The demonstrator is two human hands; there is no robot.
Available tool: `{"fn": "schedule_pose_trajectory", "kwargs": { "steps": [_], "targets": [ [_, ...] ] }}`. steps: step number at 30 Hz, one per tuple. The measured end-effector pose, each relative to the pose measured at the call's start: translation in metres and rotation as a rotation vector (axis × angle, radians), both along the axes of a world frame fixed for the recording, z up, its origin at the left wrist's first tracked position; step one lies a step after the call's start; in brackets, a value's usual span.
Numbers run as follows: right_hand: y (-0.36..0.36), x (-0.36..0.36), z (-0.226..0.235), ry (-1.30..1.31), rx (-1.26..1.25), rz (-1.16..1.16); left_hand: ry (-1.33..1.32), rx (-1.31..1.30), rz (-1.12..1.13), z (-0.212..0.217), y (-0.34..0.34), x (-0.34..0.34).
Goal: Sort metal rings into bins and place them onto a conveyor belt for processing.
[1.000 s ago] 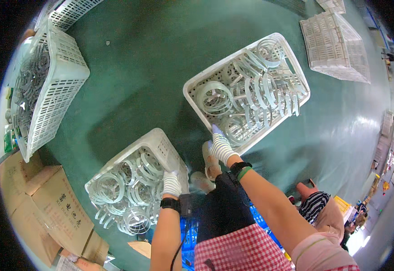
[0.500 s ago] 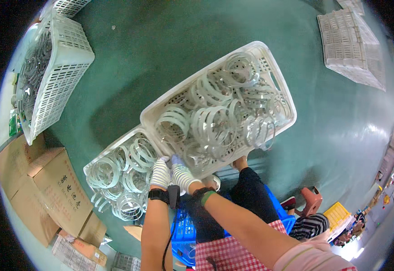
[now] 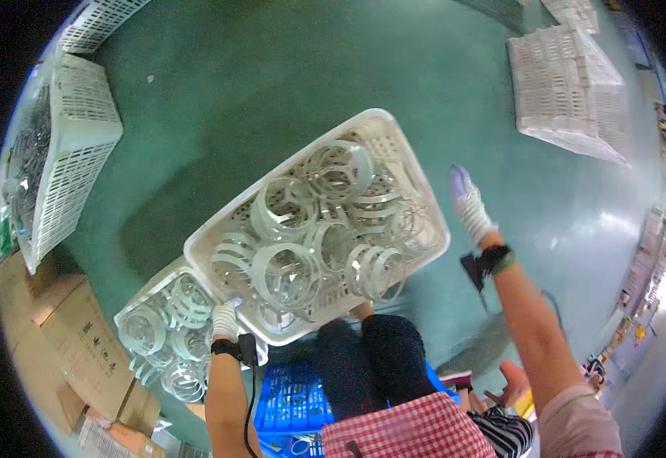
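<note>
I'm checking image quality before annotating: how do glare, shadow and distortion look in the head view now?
Head view: pale glare on the green floor toward the right; head view: a dark shadow above and left of the large white basket; head view: fisheye distortion curves straight edges near the rim, with blackened corners.

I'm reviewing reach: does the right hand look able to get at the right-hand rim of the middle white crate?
Probably yes: the right hand looks empty, just right of the crate's rim, with only green floor showing between them.
</note>
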State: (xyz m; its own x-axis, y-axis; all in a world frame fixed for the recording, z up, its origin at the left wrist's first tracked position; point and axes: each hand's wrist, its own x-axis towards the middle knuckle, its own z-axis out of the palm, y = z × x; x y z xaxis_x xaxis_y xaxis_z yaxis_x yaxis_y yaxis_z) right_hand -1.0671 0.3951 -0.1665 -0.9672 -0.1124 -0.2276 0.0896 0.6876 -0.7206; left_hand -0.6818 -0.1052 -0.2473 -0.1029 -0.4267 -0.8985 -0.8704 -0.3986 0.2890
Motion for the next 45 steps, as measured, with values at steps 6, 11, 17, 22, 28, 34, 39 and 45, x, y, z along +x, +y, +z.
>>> {"fn": "schedule_pose_trajectory", "kwargs": {
  "steps": [6,11,17,22,28,34,39,45],
  "targets": [
    [-0.108,0.02,-0.004,-0.785,-0.388,-0.047,0.162,-0.243,-0.428,0.002,-0.113,0.068],
    [-0.072,0.03,-0.016,-0.576,-0.266,-0.057,0.11,0.015,-0.167,0.01,-0.036,0.03],
    [-0.064,0.028,-0.015,-0.516,-0.2,-0.043,0.164,-0.222,-1.228,0.057,-0.021,-0.016],
    [-0.053,0.053,0.021,-0.42,-0.241,-0.109,0.312,-0.091,-0.703,0.067,-0.043,0.036],
    [0.021,0.078,0.148,-0.263,-0.173,-0.23,0.353,-0.318,-1.649,0.206,0.031,-0.066],
    [0.127,0.147,0.24,-0.033,-0.135,-0.341,0.514,-0.467,-1.774,0.346,0.077,-0.088],
    [0.232,0.191,0.296,-0.295,-0.253,-0.549,0.678,-0.535,-1.99,0.437,0.179,-0.227],
    [0.369,0.24,0.327,-0.198,-0.357,-0.766,0.744,-0.418,-2.132,0.516,0.366,-0.353]
  ]
}}
